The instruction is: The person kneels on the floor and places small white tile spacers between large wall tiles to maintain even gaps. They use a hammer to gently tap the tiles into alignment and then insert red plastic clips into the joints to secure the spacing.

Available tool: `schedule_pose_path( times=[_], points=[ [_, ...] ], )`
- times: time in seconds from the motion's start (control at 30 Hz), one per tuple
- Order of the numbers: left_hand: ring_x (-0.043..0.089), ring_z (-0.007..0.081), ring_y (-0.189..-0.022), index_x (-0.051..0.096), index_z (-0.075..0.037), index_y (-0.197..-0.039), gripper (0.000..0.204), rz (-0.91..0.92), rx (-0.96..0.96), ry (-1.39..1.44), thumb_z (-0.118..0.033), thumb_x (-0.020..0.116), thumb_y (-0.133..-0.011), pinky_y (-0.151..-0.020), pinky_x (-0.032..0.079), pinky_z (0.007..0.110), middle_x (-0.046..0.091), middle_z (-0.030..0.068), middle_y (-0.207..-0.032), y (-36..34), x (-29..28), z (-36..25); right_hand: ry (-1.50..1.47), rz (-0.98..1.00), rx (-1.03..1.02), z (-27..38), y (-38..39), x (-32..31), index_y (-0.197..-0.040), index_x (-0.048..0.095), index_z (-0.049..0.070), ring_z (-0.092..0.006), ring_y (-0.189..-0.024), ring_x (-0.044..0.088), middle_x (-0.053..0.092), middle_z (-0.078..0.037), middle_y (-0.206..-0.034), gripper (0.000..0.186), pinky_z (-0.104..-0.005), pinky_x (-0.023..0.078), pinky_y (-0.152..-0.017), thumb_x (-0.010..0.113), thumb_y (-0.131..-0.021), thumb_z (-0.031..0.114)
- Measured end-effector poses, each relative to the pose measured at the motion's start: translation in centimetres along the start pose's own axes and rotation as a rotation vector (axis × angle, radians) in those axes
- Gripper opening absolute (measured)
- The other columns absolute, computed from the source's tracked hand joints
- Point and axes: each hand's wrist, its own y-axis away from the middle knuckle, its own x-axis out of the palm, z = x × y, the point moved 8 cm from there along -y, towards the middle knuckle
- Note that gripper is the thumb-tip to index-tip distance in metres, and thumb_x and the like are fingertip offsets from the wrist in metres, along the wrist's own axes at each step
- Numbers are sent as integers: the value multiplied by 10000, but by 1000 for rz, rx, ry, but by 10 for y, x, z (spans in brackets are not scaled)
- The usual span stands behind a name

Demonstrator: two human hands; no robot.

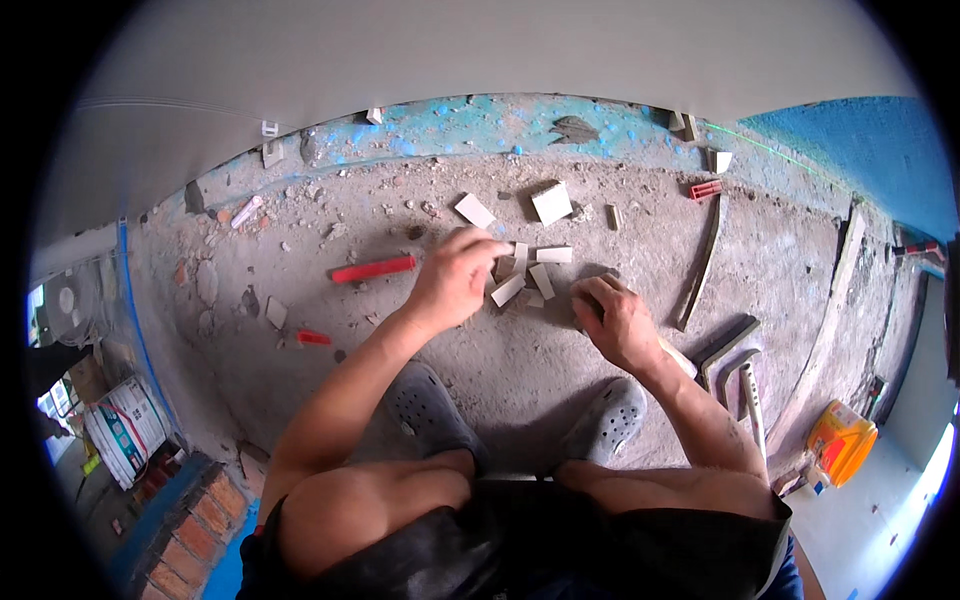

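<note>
Several small off-white tile pieces (508,290) lie in a loose pile on the rough concrete floor between my hands. My left hand (455,280) is at the pile's left side, its fingers bent and drawn together at the nearest pieces. Whatever those fingertips may hold cannot be made out. On the right, my right hand (617,322) is curled just above the floor, its fingers folded in and their grip hidden. Beyond the pile lie a squarish tile piece (551,203) and a longer one (474,211). A red bar (373,269) rests left of my left hand.
A hammer-like tool with a pale handle (752,405) lies at the right, near a thin strip (703,263). An orange tub (841,443) stands farther right. Rubble is scattered along the wall (480,60). My grey clogs (432,415) are below the pile. A white bucket (125,430) stands left.
</note>
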Motion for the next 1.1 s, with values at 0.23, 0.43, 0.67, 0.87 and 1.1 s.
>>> schedule_pose_path(
  times=[0.23, 0.43, 0.67, 0.87, 1.1],
  points=[
    [524, 338, -1150, 585, -95, -1314, 601, 192, 81, -139, 13, 724, -740, -994, 446, 434, 522, 136, -1192, -3, 24, -23, -25, 18, 18, 0, 1, -3, -1038, 649, 46, -381, -910, 655, 659, -157, -984, 162, -433, 535, -795, 637, -898, 127],
    [529, 327, -1127, 559, -46, -1257, 590, 148, 167, -274, -93, 799, -720, -963, 451, 441, 526, 151, -1176, -2, 22, -43, -11, 1, 5, -9, 1, 0, -1035, 647, 45, -389, -901, 654, 654, -167, -981, 161, -439, 535, -792, 633, -904, 137],
    [582, 332, -1009, 515, -51, -1169, 469, 236, 19, -578, -245, 740, -807, -860, 477, 453, 602, 156, -971, 27, 69, -44, -13, 2, 28, -3, -3, -3, -1000, 654, 68, -388, -899, 654, 652, -155, -988, 148, -460, 540, -782, 638, -897, 172],
    [640, 333, -826, 584, -55, -1032, 173, 88, -64, -185, -138, 637, -890, -714, 523, 435, 631, 143, -841, 20, 37, -39, -40, -17, 11, -1, -3, -6, -1017, 662, 45, -391, -893, 658, 666, -177, -974, 166, -449, 541, -787, 641, -896, 155],
    [624, 120, -701, 705, -38, -979, 173, -610, -380, -23, -192, 712, -900, -627, 485, 290, 701, 47, -817, -22, -113, 47, -39, -20, 21, -4, -1, -4, -1020, 664, 37, -398, -898, 653, 668, -184, -964, 161, -443, 534, -801, 637, -899, 140]
  ],
)
